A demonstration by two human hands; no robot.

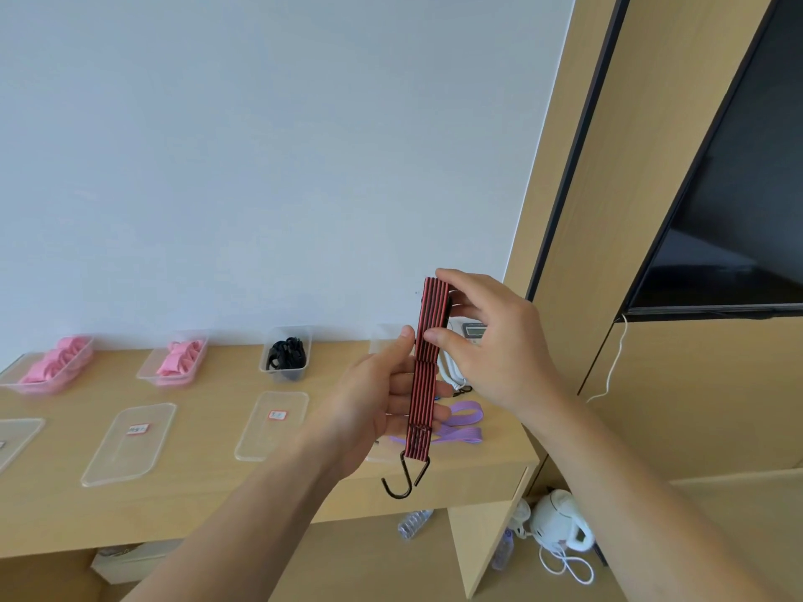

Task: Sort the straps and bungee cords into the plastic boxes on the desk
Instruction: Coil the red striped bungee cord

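My left grip (382,397) and right grip (491,341) both pinch the folded red bungee cord (428,362) upright above the right end of the table (208,484). Along the back edge, boxes (13,375) already hold pink straps (180,362) and black cords (284,354); purple straps (462,427) lie loose, unsorted.

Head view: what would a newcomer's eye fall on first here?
The red-and-black bungee cord, folded and held upright at the centre of the picture. The left hand holds its lower half and the right hand pinches its upper part. Behind, pink straps stand out at the back left of the desk.
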